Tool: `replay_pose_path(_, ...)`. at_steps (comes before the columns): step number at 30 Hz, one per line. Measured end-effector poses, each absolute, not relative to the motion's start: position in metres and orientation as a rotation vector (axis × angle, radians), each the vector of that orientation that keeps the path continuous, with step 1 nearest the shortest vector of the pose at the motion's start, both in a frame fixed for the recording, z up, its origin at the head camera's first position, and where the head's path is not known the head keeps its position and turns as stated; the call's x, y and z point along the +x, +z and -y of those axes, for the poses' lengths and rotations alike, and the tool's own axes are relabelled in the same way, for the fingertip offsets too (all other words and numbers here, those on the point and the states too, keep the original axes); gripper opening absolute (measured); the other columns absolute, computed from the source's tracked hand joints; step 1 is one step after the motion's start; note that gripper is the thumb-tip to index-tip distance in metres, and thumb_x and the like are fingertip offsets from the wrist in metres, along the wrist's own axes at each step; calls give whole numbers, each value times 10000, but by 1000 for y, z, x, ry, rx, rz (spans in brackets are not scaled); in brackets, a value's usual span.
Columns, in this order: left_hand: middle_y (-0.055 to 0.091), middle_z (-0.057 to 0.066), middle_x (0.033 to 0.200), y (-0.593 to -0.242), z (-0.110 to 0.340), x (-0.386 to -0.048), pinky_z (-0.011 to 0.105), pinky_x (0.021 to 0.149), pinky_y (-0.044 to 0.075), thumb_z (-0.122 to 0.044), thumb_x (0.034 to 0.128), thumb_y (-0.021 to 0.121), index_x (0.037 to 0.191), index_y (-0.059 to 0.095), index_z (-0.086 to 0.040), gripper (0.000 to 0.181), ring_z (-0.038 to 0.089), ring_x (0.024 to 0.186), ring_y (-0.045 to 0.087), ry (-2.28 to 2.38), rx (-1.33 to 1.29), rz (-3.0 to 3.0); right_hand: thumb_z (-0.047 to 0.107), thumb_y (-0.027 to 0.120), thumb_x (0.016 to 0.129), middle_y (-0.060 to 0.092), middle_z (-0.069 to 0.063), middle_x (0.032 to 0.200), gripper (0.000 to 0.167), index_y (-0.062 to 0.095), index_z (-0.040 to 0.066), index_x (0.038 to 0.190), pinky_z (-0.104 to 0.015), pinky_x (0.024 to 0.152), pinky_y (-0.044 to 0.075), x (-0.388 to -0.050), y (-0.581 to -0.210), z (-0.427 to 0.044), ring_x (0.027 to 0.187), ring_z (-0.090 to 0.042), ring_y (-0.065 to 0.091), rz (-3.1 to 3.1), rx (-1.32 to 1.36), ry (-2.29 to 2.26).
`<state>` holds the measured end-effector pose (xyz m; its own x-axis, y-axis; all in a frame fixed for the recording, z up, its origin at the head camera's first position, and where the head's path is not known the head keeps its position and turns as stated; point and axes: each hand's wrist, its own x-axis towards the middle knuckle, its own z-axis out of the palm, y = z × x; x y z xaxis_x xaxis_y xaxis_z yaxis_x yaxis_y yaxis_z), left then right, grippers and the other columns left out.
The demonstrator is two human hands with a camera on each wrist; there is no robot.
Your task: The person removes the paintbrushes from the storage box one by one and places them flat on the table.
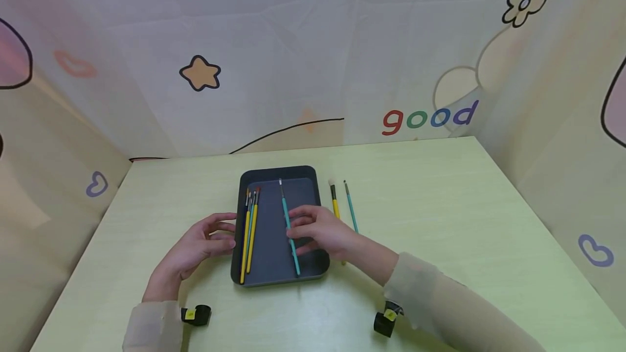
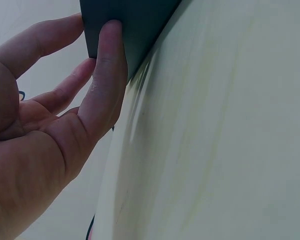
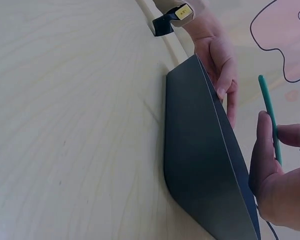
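Note:
A dark grey rectangular tray (image 1: 270,232) lies on the table. Several paintbrushes, yellow, teal and dark-handled, lie side by side along its left inner wall, among them a yellow paintbrush (image 1: 252,238). My right hand (image 1: 325,230) pinches a teal paintbrush (image 1: 286,208) between thumb and fingers, over the right half of the tray; its bristle end points away from me. In the right wrist view the teal handle (image 3: 268,100) sticks up above the tray rim. With thumb and fingertips my left hand (image 1: 205,240) touches the outside of the tray's left wall (image 2: 102,15).
Right of the tray, a yellow-handled paintbrush (image 1: 335,201) and a thin teal paintbrush (image 1: 350,205) lie on the table (image 1: 420,205), partly hidden by my right hand and forearm. A printed cloth (image 1: 293,69) stands behind the table. Black devices are strapped at both wrists.

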<state>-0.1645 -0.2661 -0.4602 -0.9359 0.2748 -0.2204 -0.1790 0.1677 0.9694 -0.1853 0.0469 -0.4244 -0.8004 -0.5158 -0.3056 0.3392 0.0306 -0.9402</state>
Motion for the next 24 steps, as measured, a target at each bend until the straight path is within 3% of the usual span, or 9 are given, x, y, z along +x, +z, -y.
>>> replay_pose_path(10,507,274,1340,-460,265,-163,379,897,587,-13,929,729,1523,398,11,681,271,1047,657,1819,91,-2114,9,675,959,637,-121,1055,482,499,-78,1398,-411,755,627,-185,-424,-65,870,-191,660,-1733,-188,-1839)
replay_pose_path(24,503,275,1352,-459,265,-163,382,902,586,-12,929,730,1520,398,14,678,282,1066,652,1818,89,-2112,21,665,967,570,-156,1145,490,474,-63,1410,-404,767,624,-186,-427,-99,933,-227,637,-1757,-144,-1862)
